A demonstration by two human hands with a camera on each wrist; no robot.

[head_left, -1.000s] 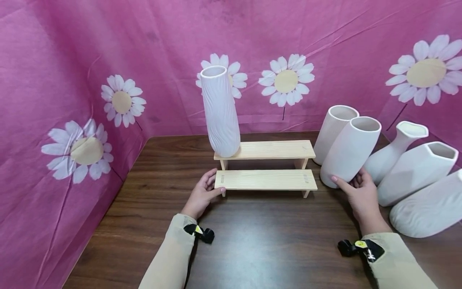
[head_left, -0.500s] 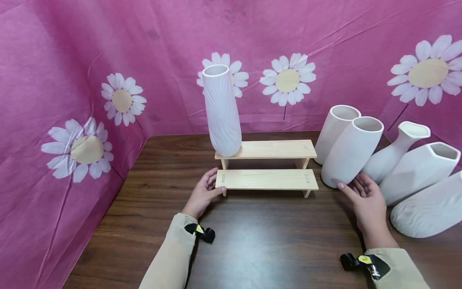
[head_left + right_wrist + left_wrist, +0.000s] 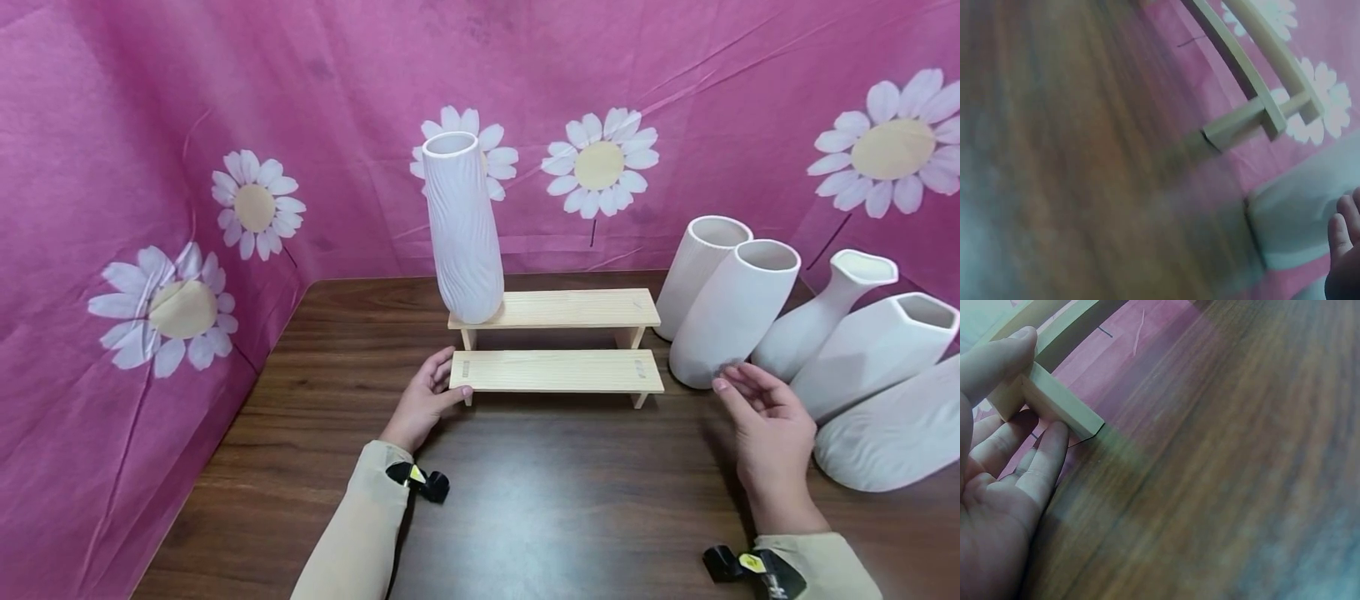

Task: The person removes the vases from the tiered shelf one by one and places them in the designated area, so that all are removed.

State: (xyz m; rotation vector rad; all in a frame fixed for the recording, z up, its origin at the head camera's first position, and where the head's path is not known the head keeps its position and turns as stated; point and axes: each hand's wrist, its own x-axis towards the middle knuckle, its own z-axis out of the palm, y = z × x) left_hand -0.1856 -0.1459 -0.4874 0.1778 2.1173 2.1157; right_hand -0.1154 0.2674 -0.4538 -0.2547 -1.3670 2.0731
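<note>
A two-step wooden stand (image 3: 557, 372) rests on the table, a tall rippled white vase (image 3: 465, 233) upright on the left of its upper step. My left hand (image 3: 424, 403) holds the left end of the lower step; in the left wrist view the thumb (image 3: 1007, 353) lies along the board and the fingers (image 3: 1044, 459) reach to its leg. Close to the base of a smooth white vase (image 3: 731, 321) is my right hand (image 3: 772, 437), fingers loosely bent with nothing in them. The right wrist view shows only its fingertips beside that vase (image 3: 1297, 212).
Behind the smooth vase stands a ribbed white vase (image 3: 693, 279). To its right are a narrow-necked vase (image 3: 813, 329), an angular-mouthed vase (image 3: 862, 358) and a wavy-textured vase (image 3: 892, 429). A pink cloth (image 3: 360, 125) with daisies borders the wooden table (image 3: 555, 500) at back and sides.
My right hand has drawn away from the smooth vase, back and slightly right, its thumb coming off the surface. The left hand keeps its hold on the stand.
</note>
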